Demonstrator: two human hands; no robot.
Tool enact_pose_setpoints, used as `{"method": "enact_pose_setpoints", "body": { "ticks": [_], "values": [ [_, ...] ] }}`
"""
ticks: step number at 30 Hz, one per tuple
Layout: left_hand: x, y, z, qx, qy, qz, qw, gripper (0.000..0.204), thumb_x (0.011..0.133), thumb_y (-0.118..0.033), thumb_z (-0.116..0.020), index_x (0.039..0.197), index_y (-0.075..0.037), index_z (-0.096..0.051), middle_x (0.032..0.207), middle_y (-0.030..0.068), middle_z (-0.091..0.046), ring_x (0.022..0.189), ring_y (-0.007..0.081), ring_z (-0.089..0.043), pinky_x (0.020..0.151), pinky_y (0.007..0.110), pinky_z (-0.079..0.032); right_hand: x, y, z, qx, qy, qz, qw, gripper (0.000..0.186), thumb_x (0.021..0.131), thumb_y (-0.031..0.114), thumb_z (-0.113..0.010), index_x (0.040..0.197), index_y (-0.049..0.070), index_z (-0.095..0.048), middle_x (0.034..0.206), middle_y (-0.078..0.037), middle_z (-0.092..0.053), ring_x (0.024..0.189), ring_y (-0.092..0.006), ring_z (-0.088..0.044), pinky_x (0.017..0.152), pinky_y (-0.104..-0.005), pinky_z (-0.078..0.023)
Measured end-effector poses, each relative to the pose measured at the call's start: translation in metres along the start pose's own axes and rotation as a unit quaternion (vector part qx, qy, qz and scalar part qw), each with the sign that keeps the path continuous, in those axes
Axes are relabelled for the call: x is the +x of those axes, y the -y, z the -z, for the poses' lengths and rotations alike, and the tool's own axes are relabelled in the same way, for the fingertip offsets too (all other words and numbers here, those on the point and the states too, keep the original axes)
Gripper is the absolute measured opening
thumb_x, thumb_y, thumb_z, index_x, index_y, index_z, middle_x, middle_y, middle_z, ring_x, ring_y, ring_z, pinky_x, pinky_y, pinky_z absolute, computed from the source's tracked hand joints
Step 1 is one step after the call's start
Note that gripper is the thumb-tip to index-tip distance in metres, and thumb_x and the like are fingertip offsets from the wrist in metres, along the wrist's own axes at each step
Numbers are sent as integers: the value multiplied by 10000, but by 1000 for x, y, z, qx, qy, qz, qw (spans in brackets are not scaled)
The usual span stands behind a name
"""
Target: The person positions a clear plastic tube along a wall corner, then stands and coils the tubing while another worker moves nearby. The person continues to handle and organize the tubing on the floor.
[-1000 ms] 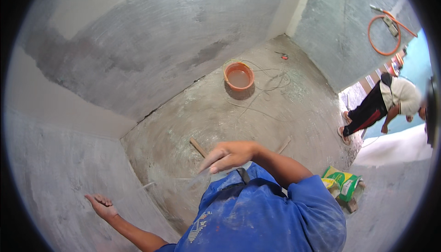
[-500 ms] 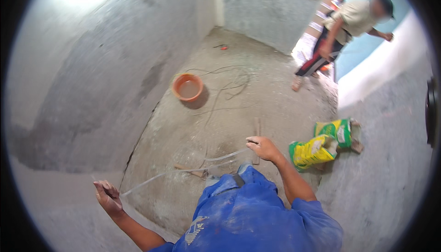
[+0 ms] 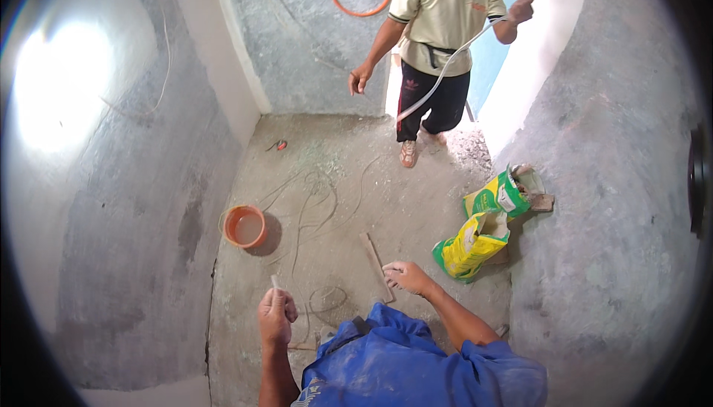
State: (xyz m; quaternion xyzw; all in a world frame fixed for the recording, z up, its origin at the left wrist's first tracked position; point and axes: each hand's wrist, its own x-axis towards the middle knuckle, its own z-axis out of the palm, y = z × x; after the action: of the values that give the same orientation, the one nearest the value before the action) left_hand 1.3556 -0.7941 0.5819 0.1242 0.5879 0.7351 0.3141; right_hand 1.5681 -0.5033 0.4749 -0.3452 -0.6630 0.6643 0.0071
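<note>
My left hand (image 3: 276, 316) is raised at lower left, its fingers closed round a pale translucent tube (image 3: 275, 281) whose short end sticks up above the thumb. Any more of that tube is hidden by the hand. At lower centre my right hand (image 3: 407, 277) hovers over the floor beside a narrow wooden strip (image 3: 376, 267); its fingers are loosely bent and apart, with nothing visible in them. Facing me near the doorway, a co-worker (image 3: 445, 21) in a light polo shirt and dark trousers holds up a long pale flexible tube (image 3: 438, 84) that hangs in a curve.
An orange bucket (image 3: 229, 230) with cloudy liquid stands on the floor at left. Thin cord (image 3: 334, 203) lies looped across the middle. Two open yellow-green bags (image 3: 462, 252) rest by the right wall. An orange hose (image 3: 360, 14) hangs on the far wall; a small red-handled tool (image 3: 281, 145) lies below.
My left hand has come inward and up, and the tube has left my right hand, which has lowered slightly. The co-worker has turned toward me, holding up a tube. My view has swung right.
</note>
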Motion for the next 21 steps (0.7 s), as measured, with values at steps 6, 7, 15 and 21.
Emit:
{"method": "enact_pose_setpoints", "body": {
  "ticks": [6,7,15,21],
  "values": [
    [33,-3,-78,15,69,-12,997,163,1066,-186,-539,987,-52,-590,651,4,-497,524,94,-426,492,259,-358,47,50,111,145,-268,154,940,470,979,203,-674,1392,11,-559,1130,-71,-704,894,-140,-700,688,-277,-565],
    [35,-5,-89,12,78,-12,997,170,1067,-185,-537,992,-42,-589,664,2,-500,538,92,-433,499,258,-365,53,81,135,155,-304,201,918,545,972,200,-686,1448,3,-507,1230,-74,-674,972,-135,-671,731,-263,-556],
    [33,-16,-140,0,128,-1,992,186,1069,-186,-541,1039,-9,-593,723,10,-521,583,96,-455,533,259,-388,133,250,257,212,-406,434,776,838,963,281,-725,1534,-119,-260,1551,-317,-381,1440,-338,-417,1196,-399,-309],
    [33,-26,-155,12,112,-6,994,135,1053,-125,-544,1063,-3,-600,773,9,-541,627,90,-489,571,257,-418,96,263,217,189,-452,440,753,287,1070,246,-532,941,15,-643,609,12,-517,502,-73,-472,466,-249,-394]
  ]
}}
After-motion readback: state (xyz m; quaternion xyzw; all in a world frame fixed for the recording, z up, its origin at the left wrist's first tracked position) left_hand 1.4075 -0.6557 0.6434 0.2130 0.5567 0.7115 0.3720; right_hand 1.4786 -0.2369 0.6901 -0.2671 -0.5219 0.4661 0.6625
